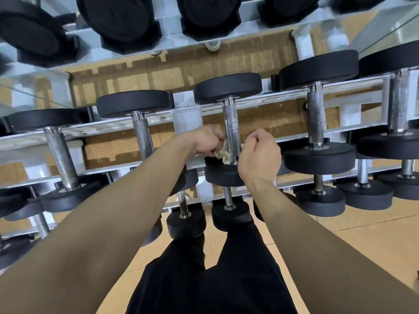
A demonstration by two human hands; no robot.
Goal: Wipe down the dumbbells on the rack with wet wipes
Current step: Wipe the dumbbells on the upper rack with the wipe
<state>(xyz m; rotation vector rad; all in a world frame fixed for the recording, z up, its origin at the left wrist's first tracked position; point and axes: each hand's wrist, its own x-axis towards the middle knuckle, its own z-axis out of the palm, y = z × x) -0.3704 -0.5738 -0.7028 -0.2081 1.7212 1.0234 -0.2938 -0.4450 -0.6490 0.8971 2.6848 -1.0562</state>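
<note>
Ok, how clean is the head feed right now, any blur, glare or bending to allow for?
Head view: sharp at centre, handle and wipe crisp; left-edge dumbbells smear with motion blur; wide-angle lens skews the rack rails; soft even light, mild sheen on the white post.

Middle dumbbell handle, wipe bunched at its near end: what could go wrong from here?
1. The wipe sits crumpled low on the handle; the speckled upper knurling may get skipped.
2. The left hand and right hand crowd the near head; if the dumbbell shifts, fingers could get pinched against the rack rail.
</note>
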